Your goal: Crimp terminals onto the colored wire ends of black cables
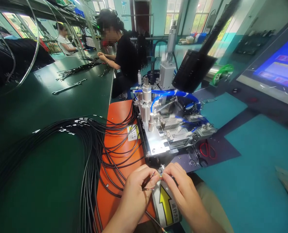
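Note:
My left hand (140,186) is closed in a pinch on the end of a black cable, whose thin stripped wires (148,189) poke out between the fingers. Close beside it, my right hand (179,183) pinches fine coloured wire ends, thumb against forefinger; the very tips are mostly hidden. Both hands are above a white plate with a yellow arrow (166,204). Black cables (87,155) lie in a thick bundle to the left, several crossing the orange panel (117,207). Just ahead of the hands stands a metal machine (158,139) with cylinders and blue air hoses.
Red-handled scissors (208,151) and wrenches (191,161) lie right of the machine. A black lamp head (193,71) hangs above it, and a screen (279,64) stands at right. Across the green table (37,97), a person in black (126,48) handles cables.

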{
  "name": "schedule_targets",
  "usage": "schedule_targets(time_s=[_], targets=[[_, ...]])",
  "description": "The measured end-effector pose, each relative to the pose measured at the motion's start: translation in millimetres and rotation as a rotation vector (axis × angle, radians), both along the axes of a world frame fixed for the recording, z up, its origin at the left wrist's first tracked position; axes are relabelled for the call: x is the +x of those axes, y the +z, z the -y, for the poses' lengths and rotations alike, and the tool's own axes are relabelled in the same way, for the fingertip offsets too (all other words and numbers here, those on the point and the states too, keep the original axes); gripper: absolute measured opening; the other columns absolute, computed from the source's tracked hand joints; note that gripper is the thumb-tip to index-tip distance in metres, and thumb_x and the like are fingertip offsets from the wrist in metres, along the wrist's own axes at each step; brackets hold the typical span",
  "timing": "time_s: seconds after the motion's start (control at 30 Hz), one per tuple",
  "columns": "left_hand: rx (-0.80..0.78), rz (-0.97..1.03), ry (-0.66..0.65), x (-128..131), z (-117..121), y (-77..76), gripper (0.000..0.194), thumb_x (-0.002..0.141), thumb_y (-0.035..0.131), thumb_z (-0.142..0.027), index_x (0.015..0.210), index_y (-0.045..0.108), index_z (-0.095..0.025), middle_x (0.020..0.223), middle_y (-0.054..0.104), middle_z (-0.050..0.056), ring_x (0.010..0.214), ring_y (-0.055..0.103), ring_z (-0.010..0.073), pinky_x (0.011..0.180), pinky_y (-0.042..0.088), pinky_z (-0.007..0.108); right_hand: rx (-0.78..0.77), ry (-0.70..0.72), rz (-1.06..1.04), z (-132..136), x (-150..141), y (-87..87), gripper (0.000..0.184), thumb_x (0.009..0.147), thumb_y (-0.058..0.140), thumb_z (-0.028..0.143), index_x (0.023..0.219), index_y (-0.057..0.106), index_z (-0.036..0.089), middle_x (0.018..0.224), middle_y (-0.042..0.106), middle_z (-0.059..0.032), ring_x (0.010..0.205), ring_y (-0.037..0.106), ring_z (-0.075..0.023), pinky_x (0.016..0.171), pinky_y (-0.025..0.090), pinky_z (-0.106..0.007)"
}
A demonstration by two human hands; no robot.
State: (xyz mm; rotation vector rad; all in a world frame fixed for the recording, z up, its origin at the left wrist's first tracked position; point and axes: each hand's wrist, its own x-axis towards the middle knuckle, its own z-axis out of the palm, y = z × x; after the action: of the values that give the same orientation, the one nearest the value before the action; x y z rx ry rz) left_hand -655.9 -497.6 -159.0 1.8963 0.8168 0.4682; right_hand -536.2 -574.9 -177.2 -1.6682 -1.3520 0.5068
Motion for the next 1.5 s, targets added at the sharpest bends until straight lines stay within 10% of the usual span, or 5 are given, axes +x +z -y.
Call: schedule_targets(time_s=[0.23, 0.73, 1.5], targets=[[0.005, -0.019, -0.036, 0, 0, 3.1, 0.029, 0.087, 0.044, -0.034, 0.066, 0.054, -0.016, 0.066, 0.049, -0.001, 0.063, 0.047, 0.0120, 0.058, 0.034, 0.021, 0.027, 0.055, -0.057, 0, 3, -0.5, 0.015, 0.091, 0.037, 0.019, 0.094, 0.051, 0.023, 0.086, 0.056, -0.0012, 0.082, 0.049, -0.0179, 0.071, 0.037, -0.029], [0.137, -0.083, 0.123, 3, 11, -0.4, 0.021, 0.084, 0.045, -0.023, 0.069, 0.058, -0.018, 0.066, 0.051, 0.000, 0.059, 0.053, 0.0124, 0.053, 0.041, 0.021, 0.139, -0.127, 0.155, 0, -14, -16.4, 0.020, 0.090, 0.032, 0.013, 0.074, 0.041, 0.019, 0.069, 0.045, -0.0012, 0.066, 0.041, -0.0175, 0.062, 0.030, -0.031], [0.451, -0.207, -0.175, -7, -13, -11.6, 0.025, 0.080, 0.035, -0.008, 0.087, 0.056, -0.020, 0.071, 0.058, 0.000, 0.062, 0.056, 0.0134, 0.053, 0.042, 0.021, 0.276, -0.014, 0.219, -17, 29, -71.0, 0.017, 0.088, 0.032, 0.007, 0.082, 0.041, 0.019, 0.073, 0.046, -0.0025, 0.068, 0.044, -0.0164, 0.062, 0.037, -0.031]])
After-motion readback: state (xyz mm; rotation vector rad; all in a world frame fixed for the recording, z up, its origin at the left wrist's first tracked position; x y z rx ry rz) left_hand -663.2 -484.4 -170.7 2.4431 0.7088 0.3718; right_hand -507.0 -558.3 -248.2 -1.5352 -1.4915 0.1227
